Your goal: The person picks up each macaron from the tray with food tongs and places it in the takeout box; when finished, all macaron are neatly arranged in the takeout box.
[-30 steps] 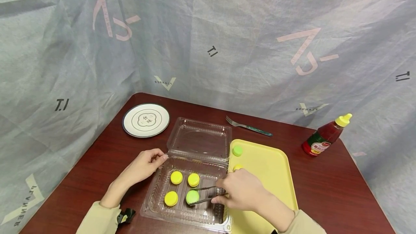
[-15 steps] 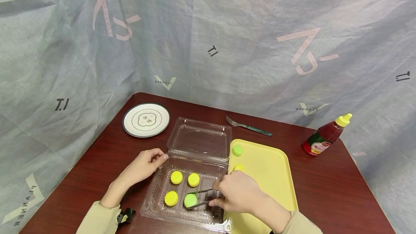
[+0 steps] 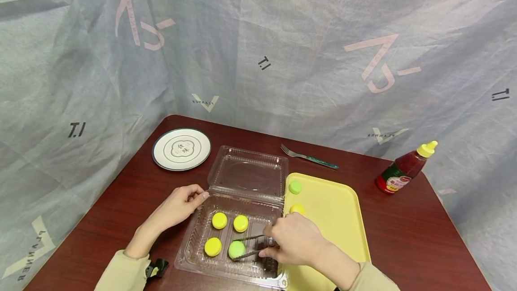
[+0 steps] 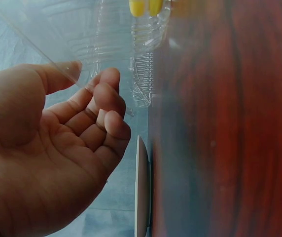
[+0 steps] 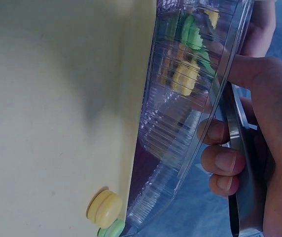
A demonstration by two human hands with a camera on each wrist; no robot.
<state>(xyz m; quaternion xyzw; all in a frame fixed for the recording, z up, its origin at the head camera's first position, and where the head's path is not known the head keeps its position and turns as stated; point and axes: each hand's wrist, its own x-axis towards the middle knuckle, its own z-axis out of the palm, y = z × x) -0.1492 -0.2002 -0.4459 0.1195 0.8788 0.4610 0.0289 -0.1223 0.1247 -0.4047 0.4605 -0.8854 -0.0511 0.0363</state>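
Left fingers [image 4: 110,96] pinching the clear container [image 3: 226,275] at its rim, likely to steady it; my right fingers [image 5: 225,160] clamp the tongs [image 5: 250,197], arms flanking the green macaron [image 3: 236,249] inside, presumably to line it up beside this yellow macaron [image 3: 212,247].

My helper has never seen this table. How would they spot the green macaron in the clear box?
On the dark red table, find the open clear box left of the yellow tray. Inside, between the arms of the tongs, is the green macaron. It is the box's only green one; the three others are yellow.
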